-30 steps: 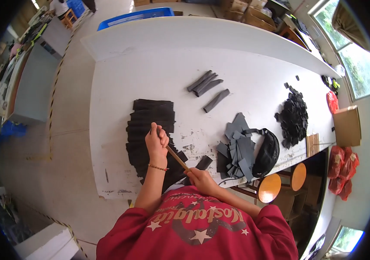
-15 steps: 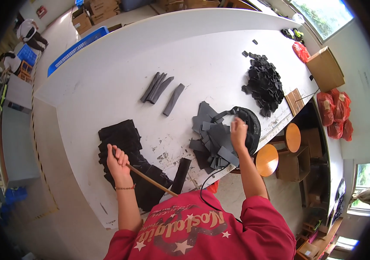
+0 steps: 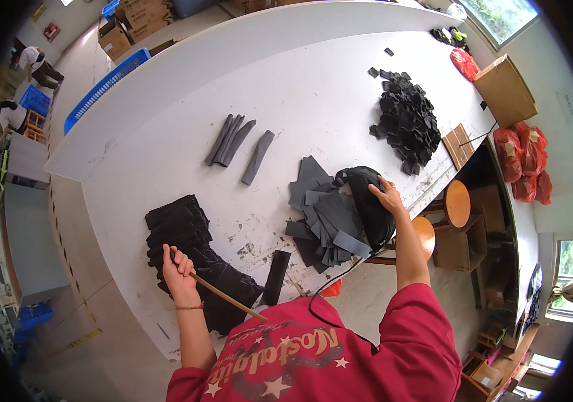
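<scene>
My left hand (image 3: 180, 269) is closed around a thin wooden stick (image 3: 226, 296), whose far end slants toward my shirt. Under and beside that hand lies a stack of black fabric pieces (image 3: 182, 224). My right hand (image 3: 389, 197) grips the upper side of a rounded black bag-like thing (image 3: 368, 204), which stands tilted at the table's near edge. Its exact kind is hard to make out. Against its left side spreads a loose pile of flat dark grey pieces (image 3: 330, 214). A black strip (image 3: 276, 277) lies between the stack and this pile.
Several rolled grey pieces (image 3: 257, 157) lie mid-table. Farther right sits a heap of small black pieces (image 3: 407, 117), near a wooden board (image 3: 459, 145). Round stools (image 3: 457, 203) and a cardboard box (image 3: 461, 242) are beside the table. A dark cord (image 3: 320, 295) crosses near my shirt.
My right hand has gone from above the black bag-like thing to gripping it, and that thing is now tilted up. My left hand still holds the stick. The whole view has shifted slightly.
</scene>
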### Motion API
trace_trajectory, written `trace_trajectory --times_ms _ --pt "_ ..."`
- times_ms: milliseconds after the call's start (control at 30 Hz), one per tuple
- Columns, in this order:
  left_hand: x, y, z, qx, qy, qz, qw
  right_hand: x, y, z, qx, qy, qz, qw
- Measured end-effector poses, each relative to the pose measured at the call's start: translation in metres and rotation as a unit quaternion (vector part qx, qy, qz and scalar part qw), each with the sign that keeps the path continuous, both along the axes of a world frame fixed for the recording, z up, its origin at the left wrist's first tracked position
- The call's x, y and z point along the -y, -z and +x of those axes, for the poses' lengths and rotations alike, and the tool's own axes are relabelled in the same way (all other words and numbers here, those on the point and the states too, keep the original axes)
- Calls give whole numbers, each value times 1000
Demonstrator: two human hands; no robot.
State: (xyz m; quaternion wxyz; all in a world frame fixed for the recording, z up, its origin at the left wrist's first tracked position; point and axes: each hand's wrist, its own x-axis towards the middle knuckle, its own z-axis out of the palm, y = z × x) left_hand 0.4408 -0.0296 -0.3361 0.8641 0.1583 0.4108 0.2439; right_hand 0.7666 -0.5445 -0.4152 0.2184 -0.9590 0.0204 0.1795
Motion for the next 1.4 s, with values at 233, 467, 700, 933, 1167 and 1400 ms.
trace_trajectory --times_ms 233,467,700,933,1167,1400 --pt "15 -5 19 56 27 -25 998 -28 -1 -15 5 -60 -42 997" --pt "31 -31 52 62 34 51 996 -129 -80 -52 162 -110 24 980" --pt "30 -48 54 19 -29 90 995 -307 -131 -219 -422 -266 367 785" --pt "1 -43 31 38 -3 88 995 -292 -146 -280 -60 -376 302 874" --pt "19 -68 39 28 -64 63 996 -297 -158 -251 -170 -307 305 885" --pt "18 -36 28 17 -14 71 997 -284 -150 -289 27 -413 189 890"
